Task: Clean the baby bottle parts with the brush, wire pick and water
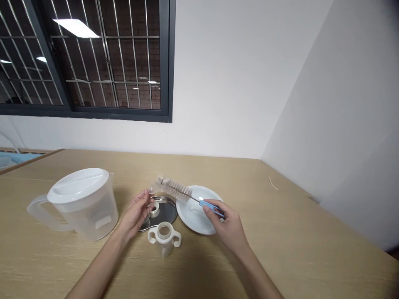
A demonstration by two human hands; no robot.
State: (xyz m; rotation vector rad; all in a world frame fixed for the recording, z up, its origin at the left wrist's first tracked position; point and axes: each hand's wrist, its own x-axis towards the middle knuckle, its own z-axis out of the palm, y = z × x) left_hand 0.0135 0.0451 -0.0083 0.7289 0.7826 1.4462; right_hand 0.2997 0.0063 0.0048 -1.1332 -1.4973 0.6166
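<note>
My right hand (222,220) grips the blue handle of a bottle brush (176,189), whose white bristles point left. Between the fingertips of my left hand (137,209) is a small clear bottle nipple (151,187). The brush tip is right beside the nipple; I cannot tell whether they touch. Below my left fingers, a white screw ring (153,210) lies on a dark, shiny metal tray (170,211). In front of the tray a two-handled baby bottle (164,238) stands upright without a lid. A white plate (201,226) sits under the brush, partly hidden by my right hand.
A large translucent pitcher (87,211) with a white lid stands at the left of the wooden table (296,232). A thin pale strand (273,184) lies at the back right. Behind the table are a white wall and a barred window (109,62).
</note>
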